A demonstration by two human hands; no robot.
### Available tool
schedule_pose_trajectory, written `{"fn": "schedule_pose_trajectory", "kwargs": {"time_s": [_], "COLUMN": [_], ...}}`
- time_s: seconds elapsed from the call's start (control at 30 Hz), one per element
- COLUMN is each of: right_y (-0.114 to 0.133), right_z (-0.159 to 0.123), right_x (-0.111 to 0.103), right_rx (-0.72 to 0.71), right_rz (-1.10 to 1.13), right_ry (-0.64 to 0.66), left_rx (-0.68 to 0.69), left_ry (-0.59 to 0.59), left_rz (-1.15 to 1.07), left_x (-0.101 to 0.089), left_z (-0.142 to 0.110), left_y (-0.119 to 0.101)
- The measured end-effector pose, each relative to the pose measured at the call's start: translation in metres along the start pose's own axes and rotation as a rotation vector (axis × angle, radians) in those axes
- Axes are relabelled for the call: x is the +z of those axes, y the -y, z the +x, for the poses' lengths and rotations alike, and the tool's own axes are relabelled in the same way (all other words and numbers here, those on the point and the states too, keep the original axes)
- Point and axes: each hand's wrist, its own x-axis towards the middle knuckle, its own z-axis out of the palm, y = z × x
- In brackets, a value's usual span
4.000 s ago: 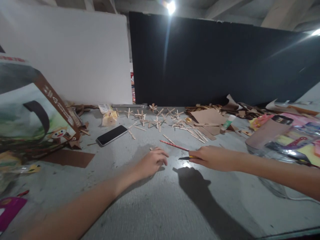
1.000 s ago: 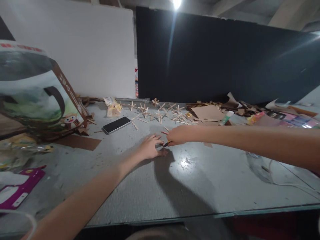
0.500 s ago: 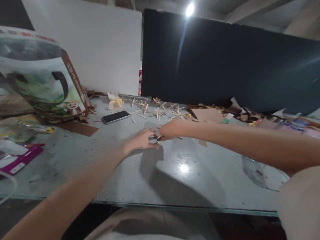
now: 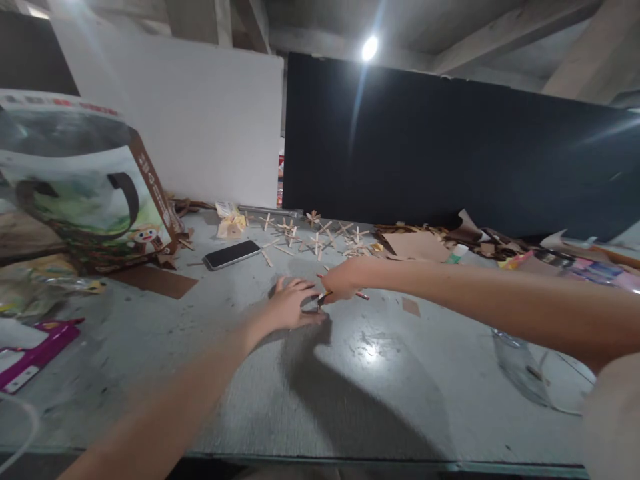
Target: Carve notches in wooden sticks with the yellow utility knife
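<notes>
One cutter (image 4: 323, 299) and one red pencil (image 4: 364, 295) sit clamped in my right grip (image 4: 343, 278), at two o'clock from my parted left grip (image 4: 291, 303). I should angle the cutter away.

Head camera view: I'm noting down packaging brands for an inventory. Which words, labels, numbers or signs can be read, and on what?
None reads clearly.
Printed bag: red and grey lettering along the top, white marks on the brown side; too blurred.
Glue stick: no lettering can be made out.
Pink packs at far right: too blurred.
Phone: dark screen, no text visible.
</notes>
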Motion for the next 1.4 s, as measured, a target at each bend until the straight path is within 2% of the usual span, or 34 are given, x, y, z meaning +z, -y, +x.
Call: {"fn": "schedule_pose_trajectory", "kwargs": {"time_s": [0.1,0.2,0.43,0.53,0.73,0.9,0.97,1.03,1.17,1.3,1.4], "right_y": [0.001,-0.001,-0.011,-0.011,-0.007,-0.003,-0.001,0.0,0.006,0.009,0.007], "right_z": [-0.007,-0.016,-0.019,-0.021,-0.037,-0.049,-0.059,-0.069,-0.075,-0.065,-0.062], "right_x": [-0.005,-0.007,0.0,0.004,0.022,0.061,0.079,0.097,0.128,0.15,0.16], "right_rx": [0.088,0.139,0.151,0.168,0.084,0.029,0.063,0.124,0.177,0.222,0.202], "right_rz": [-0.02,0.074,0.395,0.435,0.271,0.146,0.153,0.241,0.496,0.748,0.887], "right_ry": [0.132,0.244,0.366,0.336,0.064,-0.274,-0.386,-0.519,-0.679,-0.963,-1.086], "left_rx": [-0.009,-0.019,-0.065,-0.091,-0.12,-0.095,-0.061,-0.063,-0.149,-0.143,-0.089], "left_ry": [-0.005,-0.022,0.025,0.026,0.006,-0.003,0.007,-0.011,-0.097,-0.028,-0.012], "left_rz": [-0.002,-0.002,-0.017,-0.037,-0.052,-0.088,-0.112,-0.141,-0.259,-0.522,-0.545], "left_x": [0.0,0.0,-0.003,-0.005,-0.005,-0.004,-0.005,-0.006,-0.003,0.006,0.01], "left_z": [0.0,0.0,0.002,0.001,0.001,0.0,0.0,0.0,-0.002,-0.006,-0.008], "left_y": [-0.002,-0.003,-0.009,-0.012,-0.015,-0.015,-0.015,-0.017,-0.025,-0.033,-0.039]}}
